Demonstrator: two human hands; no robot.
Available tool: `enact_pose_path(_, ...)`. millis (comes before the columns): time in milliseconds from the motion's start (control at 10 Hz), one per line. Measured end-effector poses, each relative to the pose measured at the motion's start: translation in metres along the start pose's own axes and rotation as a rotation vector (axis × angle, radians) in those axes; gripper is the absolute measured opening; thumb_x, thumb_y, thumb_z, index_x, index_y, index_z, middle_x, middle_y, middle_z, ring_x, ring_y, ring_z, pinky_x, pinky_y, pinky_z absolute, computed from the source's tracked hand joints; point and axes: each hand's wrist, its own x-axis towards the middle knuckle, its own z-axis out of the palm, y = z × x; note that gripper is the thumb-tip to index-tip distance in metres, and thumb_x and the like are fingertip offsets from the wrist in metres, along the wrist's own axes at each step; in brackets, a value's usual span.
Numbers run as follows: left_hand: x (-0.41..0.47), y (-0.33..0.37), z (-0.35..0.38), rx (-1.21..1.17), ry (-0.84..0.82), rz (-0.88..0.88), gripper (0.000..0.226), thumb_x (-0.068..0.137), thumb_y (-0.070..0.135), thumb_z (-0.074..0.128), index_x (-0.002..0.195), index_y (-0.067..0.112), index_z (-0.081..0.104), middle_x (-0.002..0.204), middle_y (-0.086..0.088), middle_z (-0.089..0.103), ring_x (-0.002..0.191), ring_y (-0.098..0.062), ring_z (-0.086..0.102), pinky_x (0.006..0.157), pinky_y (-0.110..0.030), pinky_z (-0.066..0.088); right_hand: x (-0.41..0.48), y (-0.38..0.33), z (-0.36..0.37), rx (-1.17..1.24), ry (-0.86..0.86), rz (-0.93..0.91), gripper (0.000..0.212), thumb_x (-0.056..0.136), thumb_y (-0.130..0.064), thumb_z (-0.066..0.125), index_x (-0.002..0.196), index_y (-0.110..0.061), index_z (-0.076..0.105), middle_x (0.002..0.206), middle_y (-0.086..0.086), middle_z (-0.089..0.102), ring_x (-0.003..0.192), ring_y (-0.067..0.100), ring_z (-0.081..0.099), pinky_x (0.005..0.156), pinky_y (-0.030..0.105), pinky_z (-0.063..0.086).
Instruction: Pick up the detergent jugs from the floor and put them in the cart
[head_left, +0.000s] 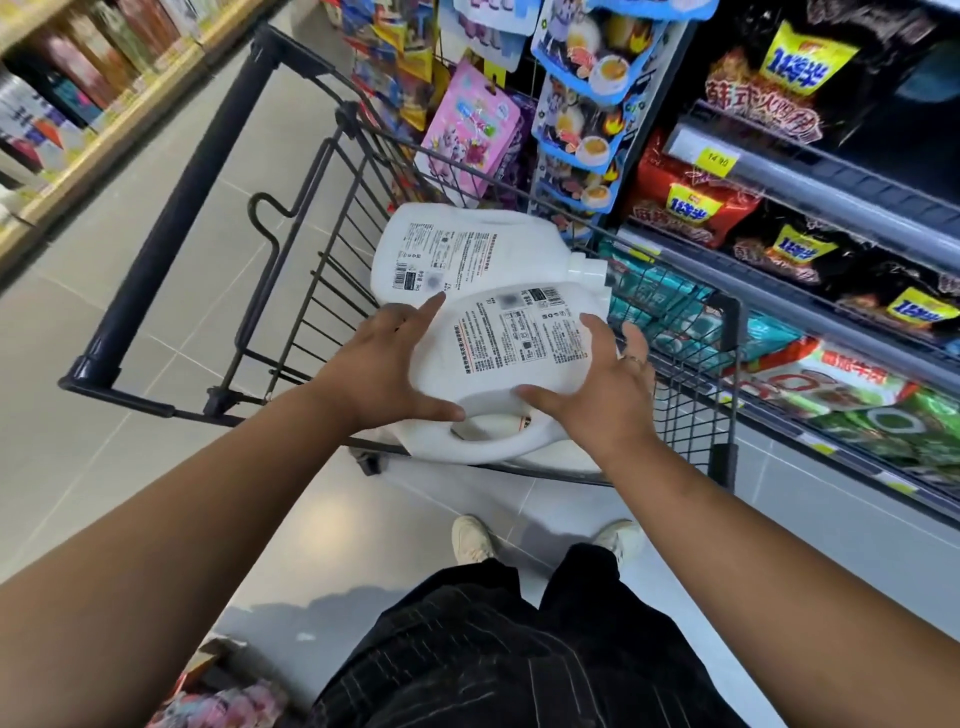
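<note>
Two hands are carrying a jug (506, 358) between them over the cart (171, 208). The left hand (387, 364) is lying along its left side, fingers spread and straight. The right hand (597, 400) is pressing its right side, fingers splayed. A second jug (467, 249) is lying inside the cart, touching the first.

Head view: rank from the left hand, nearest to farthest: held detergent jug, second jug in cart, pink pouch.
1. Held detergent jug, touching the left hand.
2. Second jug, lying in the cart, just beyond.
3. Pink pouch, hanging past the cart's far end.
</note>
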Motion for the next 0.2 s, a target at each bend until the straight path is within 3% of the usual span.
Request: enact_pose_path(200,0.01,0.027,-0.005,-0.01,0.007,0.043,0.13,0.056,0.069,0.079,0.154,0.039,-0.001,0.154,-0.005,0.022,0.144,-0.026,0.017,0.119,-0.04,0.02,-0.007,0.007,-0.022,0.08,0.046,0.008,0.104,0.061,-0.064,0.079,0.146,-0.04,0.025,0.16,0.007,0.005,0.141,0.036,0.02,0.114,0.05,0.027)
